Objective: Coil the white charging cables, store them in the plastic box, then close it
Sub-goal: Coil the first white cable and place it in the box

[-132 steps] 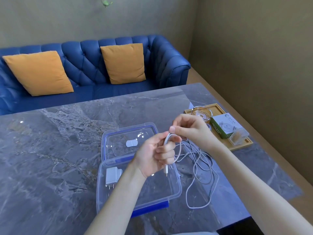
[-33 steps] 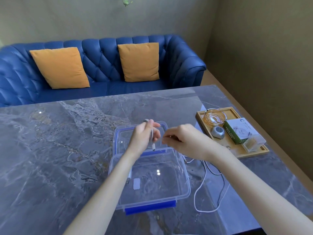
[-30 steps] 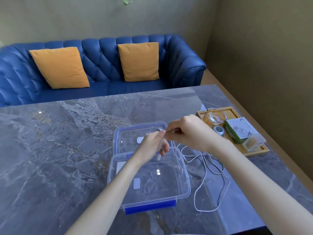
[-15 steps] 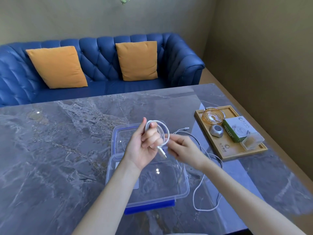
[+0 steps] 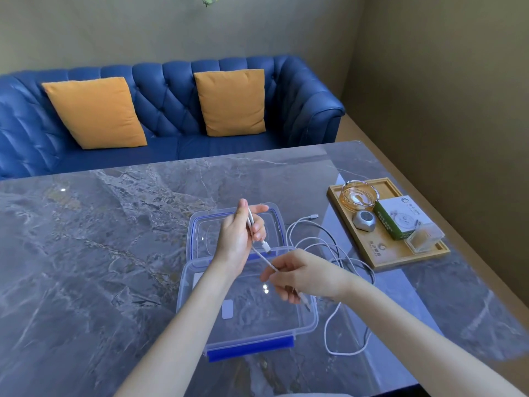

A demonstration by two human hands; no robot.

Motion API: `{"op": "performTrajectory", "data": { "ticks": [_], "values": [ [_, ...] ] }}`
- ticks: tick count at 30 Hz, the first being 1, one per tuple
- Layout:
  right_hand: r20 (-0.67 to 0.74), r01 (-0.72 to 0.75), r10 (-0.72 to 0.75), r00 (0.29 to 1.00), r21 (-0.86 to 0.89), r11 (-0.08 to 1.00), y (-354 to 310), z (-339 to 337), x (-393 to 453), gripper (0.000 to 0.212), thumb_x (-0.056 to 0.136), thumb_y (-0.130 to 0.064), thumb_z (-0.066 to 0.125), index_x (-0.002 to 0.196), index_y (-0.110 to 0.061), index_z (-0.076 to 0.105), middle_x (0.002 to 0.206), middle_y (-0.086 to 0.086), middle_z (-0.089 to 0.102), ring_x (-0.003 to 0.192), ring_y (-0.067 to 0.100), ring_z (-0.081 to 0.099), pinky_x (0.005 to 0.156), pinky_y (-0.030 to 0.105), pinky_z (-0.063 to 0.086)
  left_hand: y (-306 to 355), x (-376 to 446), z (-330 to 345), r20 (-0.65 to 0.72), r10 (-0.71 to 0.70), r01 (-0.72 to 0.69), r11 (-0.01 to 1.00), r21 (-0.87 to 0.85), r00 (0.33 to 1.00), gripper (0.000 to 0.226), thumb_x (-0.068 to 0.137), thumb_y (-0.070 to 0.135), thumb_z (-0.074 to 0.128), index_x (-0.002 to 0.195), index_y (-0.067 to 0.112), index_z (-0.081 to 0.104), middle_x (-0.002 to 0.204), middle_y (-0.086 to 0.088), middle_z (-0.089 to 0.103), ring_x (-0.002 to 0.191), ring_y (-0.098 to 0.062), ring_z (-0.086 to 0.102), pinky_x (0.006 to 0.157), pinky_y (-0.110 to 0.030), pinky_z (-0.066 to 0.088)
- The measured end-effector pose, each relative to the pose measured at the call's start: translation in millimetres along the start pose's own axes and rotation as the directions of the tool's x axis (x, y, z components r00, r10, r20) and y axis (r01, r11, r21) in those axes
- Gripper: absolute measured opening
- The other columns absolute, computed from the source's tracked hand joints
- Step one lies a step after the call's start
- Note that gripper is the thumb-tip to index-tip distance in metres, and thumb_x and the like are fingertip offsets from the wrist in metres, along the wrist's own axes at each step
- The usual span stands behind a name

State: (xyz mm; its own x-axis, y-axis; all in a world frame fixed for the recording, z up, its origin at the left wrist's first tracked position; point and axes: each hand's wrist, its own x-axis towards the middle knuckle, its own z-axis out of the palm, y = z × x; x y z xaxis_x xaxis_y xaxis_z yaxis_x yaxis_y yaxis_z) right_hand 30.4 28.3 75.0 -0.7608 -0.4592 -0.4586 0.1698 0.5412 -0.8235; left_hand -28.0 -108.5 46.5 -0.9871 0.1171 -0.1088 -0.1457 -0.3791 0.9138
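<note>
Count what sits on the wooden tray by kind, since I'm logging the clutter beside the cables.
Glass ashtray: 1
Grey faceted gadget: 1
Green and white carton: 1
Small clear box: 1
Total: 4, all on the wooden tray.

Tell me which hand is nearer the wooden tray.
Right. The right hand pinches the white cable over the plastic box, closer to the wooden tray; the left hand holds coils farther left, over the lid.

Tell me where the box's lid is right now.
In the head view, the lid lies flat on the table just beyond the open plastic box, partly behind the left hand.
</note>
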Motion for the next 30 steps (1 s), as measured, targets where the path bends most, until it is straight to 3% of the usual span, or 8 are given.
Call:
{"op": "performTrajectory", "data": {
  "ticks": [2, 5, 10, 14, 18, 21, 25, 30],
  "values": [
    [-0.088, 0.059, -0.084, 0.993, -0.252, 0.966, -6, -6, -5, 0.025, 0.094, -0.015, 0.046, 0.093, 0.004, 0.062, 0.057, 0.004, 0.056, 0.040, 0.010, 0.050, 0.045, 0.012, 0.041, -3, -1, -4, 0.025, 0.004, -0.008, 0.989, 0.146, 1.000, 0.046, 0.100, 0.031, 0.024, 0.087, 0.005, 0.059, 0.040, 0.008, 0.045, 0.038, -0.007, 0.039, 0.044, -0.016, 0.036],
    [-0.141, 0.133, -0.297, 0.944, -0.663, 0.737, -15, -16, -10, 0.024, 0.092, -0.025, 0.050, 0.089, -0.008, 0.066, 0.069, 0.013, 0.063, 0.062, 0.029, 0.050, 0.061, 0.031, 0.041, -8, -7, -4, 0.089, -0.085, 0.052, 0.943, 0.328, 0.992, 0.047, 0.100, 0.032, 0.026, 0.080, 0.010, 0.063, 0.043, 0.005, 0.057, 0.041, -0.009, 0.049, 0.047, -0.020, 0.040],
    [-0.164, 0.224, -0.578, 0.800, -0.810, 0.541, -28, -35, -14, 0.010, 0.080, -0.027, 0.065, 0.077, -0.026, 0.074, 0.064, -0.001, 0.062, 0.072, 0.023, 0.056, 0.059, 0.031, 0.041, -5, -20, 0, 0.275, -0.313, 0.147, 0.858, 0.493, 0.909, 0.065, 0.097, 0.044, 0.023, 0.054, 0.017, 0.063, 0.043, -0.002, 0.060, 0.038, -0.016, 0.052, 0.049, -0.025, 0.042],
    [-0.253, 0.392, -0.669, 0.699, -0.646, 0.655, -13, -42, -7, 0.014, 0.079, -0.027, 0.071, 0.084, -0.015, 0.074, 0.079, 0.007, 0.067, 0.075, 0.024, 0.061, 0.068, 0.039, 0.050, 4, -23, 4, 0.403, -0.476, 0.306, 0.856, 0.417, 0.782, 0.074, 0.084, 0.062, 0.018, 0.054, 0.011, 0.063, 0.025, 0.004, 0.036, 0.030, -0.016, 0.042, 0.050, -0.024, 0.039],
    [-0.317, 0.481, -0.545, 0.776, -0.261, 0.837, 6, -31, 1, 0.011, 0.084, -0.023, 0.065, 0.094, -0.022, 0.071, 0.079, -0.001, 0.071, 0.075, 0.001, 0.066, 0.069, 0.014, 0.049, 10, -26, 7, 0.475, -0.513, 0.408, 0.858, 0.313, 0.715, 0.084, 0.089, 0.058, 0.009, 0.044, 0.011, 0.062, 0.020, 0.007, 0.030, 0.034, -0.017, 0.045, 0.053, -0.017, 0.047],
    [-0.424, 0.497, -0.470, 0.774, -0.054, 0.866, 16, -15, 5, 0.011, 0.087, -0.023, 0.062, 0.083, -0.031, 0.068, 0.061, -0.006, 0.069, 0.059, -0.004, 0.060, 0.058, 0.009, 0.046, 7, -27, 11, 0.361, -0.527, 0.456, 0.849, 0.267, 0.770, 0.080, 0.093, 0.055, 0.017, 0.038, 0.011, 0.057, 0.021, 0.004, 0.028, 0.031, -0.016, 0.043, 0.048, -0.017, 0.045],
    [-0.672, 0.478, -0.388, 0.631, -0.057, 0.876, 23, 2, 13, 0.018, 0.084, -0.023, 0.065, 0.068, -0.031, 0.062, 0.055, -0.018, 0.064, 0.050, -0.003, 0.054, 0.053, 0.007, 0.040, 0, -29, 21, 0.045, -0.410, 0.401, 0.906, 0.138, 0.911, 0.062, 0.094, 0.040, 0.038, 0.045, 0.007, 0.055, 0.032, -0.003, 0.039, 0.027, -0.013, 0.035, 0.038, -0.017, 0.036],
    [-0.796, 0.469, -0.224, 0.562, 0.084, 0.879, 23, 3, 20, 0.019, 0.081, -0.026, 0.068, 0.065, -0.017, 0.065, 0.047, -0.008, 0.061, 0.043, 0.002, 0.050, 0.047, 0.013, 0.039, -6, -44, 25, 0.004, -0.211, 0.207, 0.962, 0.177, 0.978, 0.031, 0.093, 0.025, 0.046, 0.073, 0.010, 0.064, 0.048, 0.001, 0.044, 0.055, -0.014, 0.049, 0.058, -0.025, 0.043]
  ]
}}
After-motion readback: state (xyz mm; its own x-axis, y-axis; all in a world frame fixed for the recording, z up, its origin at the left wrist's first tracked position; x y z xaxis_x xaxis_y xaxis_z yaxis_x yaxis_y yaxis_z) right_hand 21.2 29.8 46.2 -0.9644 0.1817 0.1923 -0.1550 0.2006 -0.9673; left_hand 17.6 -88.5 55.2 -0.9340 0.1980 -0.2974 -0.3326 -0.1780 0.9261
